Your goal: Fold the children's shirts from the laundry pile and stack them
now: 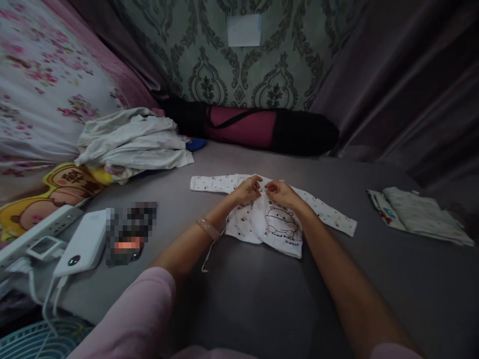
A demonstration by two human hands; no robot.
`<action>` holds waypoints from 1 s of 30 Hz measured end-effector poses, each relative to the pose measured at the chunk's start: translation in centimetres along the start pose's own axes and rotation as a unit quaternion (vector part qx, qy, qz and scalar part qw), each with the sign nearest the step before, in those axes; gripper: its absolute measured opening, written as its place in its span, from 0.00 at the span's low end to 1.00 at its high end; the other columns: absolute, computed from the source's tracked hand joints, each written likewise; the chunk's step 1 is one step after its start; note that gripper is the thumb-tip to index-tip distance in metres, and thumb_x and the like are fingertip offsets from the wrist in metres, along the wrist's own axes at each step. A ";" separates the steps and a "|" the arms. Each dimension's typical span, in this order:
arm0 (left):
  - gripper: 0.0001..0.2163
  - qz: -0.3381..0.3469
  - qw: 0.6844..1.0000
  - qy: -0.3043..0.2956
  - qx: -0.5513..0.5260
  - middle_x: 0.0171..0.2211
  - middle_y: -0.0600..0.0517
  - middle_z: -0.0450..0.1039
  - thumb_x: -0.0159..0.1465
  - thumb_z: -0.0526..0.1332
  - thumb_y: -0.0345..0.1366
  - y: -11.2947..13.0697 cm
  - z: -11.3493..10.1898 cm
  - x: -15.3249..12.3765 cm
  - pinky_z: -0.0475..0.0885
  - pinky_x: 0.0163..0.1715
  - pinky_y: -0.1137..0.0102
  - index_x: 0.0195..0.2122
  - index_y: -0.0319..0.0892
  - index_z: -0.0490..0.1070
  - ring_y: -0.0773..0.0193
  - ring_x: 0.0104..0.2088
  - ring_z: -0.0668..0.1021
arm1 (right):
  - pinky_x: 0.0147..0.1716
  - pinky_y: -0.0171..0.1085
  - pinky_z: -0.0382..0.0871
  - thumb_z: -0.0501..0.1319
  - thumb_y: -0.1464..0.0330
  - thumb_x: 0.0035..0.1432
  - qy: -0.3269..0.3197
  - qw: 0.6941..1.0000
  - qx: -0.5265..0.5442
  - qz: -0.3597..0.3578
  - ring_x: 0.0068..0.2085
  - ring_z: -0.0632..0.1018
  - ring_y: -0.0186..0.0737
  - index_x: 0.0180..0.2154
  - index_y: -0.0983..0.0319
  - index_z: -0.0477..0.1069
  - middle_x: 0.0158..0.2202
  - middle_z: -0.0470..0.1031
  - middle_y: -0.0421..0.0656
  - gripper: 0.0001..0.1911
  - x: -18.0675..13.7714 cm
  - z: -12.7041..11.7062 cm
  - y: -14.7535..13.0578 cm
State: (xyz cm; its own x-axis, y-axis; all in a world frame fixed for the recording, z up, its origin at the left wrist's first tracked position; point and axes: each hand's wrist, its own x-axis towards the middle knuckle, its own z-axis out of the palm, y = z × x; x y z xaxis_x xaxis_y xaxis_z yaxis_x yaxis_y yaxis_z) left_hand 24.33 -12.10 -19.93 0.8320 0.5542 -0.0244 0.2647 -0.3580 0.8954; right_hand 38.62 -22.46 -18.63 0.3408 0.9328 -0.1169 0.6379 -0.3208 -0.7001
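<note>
A small white wrap-front baby top [280,224] lies spread on the grey bed surface, its sleeves stretched out to both sides. On its front are a line-drawn bear and some lettering. My left hand [247,190] is closed at the upper front near the neckline, fingertips pinched on the cloth. Close beside it, my right hand [282,192] pinches the upper edge of the printed front panel. The fingertips nearly meet, and what exactly lies between them is too small to tell. A thin white tie [205,262] trails from the top's left side.
Folded clothes [422,214] lie to the right. A clothes pile [138,139] and yellow cushion [56,194] are at the left, near a white power bank [82,242] and power strip [41,234]. A long black-and-red bag [243,127] lies against the back wall.
</note>
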 end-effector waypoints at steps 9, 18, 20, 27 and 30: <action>0.16 -0.022 0.979 0.104 0.175 0.40 0.44 0.68 0.55 0.57 0.23 0.1 1.4 -1.2 0.68 0.44 0.65 0.46 0.36 0.64 0.57 0.42 0.73 | 0.42 0.36 0.65 0.53 0.61 0.63 0.076 0.982 -0.173 0.016 0.46 0.75 0.42 0.42 0.60 0.76 0.44 0.77 0.48 0.15 -0.5 1.5 -1.3; 0.16 -0.022 0.982 0.102 0.156 0.40 0.48 0.69 0.54 0.58 0.23 -0.2 1.5 -1.4 0.68 0.42 0.68 0.44 0.39 0.64 0.61 0.41 0.73 | 0.36 0.35 0.65 0.60 0.62 0.53 0.033 0.977 -0.165 0.132 0.41 0.78 0.44 0.38 0.59 0.78 0.36 0.79 0.47 0.13 1.4 1.8 -2.5; 0.14 -0.026 0.981 0.104 0.160 0.39 0.49 0.69 0.54 0.59 0.24 -0.1 1.5 -1.5 0.68 0.41 0.68 0.43 0.39 0.64 0.61 0.40 0.73 | 0.36 0.36 0.65 0.59 0.60 0.55 0.058 0.975 -0.168 0.136 0.42 0.78 0.44 0.38 0.59 0.78 0.37 0.79 0.48 0.14 1.5 2.0 -2.3; 0.12 -0.041 0.983 0.084 0.160 0.36 0.51 0.70 0.54 0.62 0.26 0.2 0.5 -1.4 0.68 0.40 0.69 0.39 0.40 0.65 0.62 0.38 0.73 | 0.37 0.36 0.65 0.60 0.62 0.55 0.026 0.979 -0.179 0.098 0.41 0.78 0.43 0.37 0.59 0.78 0.36 0.79 0.46 0.11 1.5 1.6 -2.2; 0.12 -0.063 0.982 0.078 0.162 0.35 0.52 0.71 0.52 0.64 0.27 0.2 0.3 -1.0 0.68 0.39 0.69 0.37 0.40 0.66 0.62 0.37 0.73 | 0.42 0.40 0.66 0.56 0.65 0.60 0.083 0.961 -0.251 0.084 0.46 0.76 0.48 0.42 0.62 0.76 0.43 0.77 0.51 0.13 0.7 2.0 -2.5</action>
State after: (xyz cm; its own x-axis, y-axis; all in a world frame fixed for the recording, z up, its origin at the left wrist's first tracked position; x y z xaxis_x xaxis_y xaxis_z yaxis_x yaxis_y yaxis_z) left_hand 23.66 -12.95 -19.82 0.7046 0.7087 -0.0357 0.5231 -0.4848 0.7010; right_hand 35.87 -20.70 -18.40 0.5465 0.8356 -0.0554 0.8030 -0.5417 -0.2484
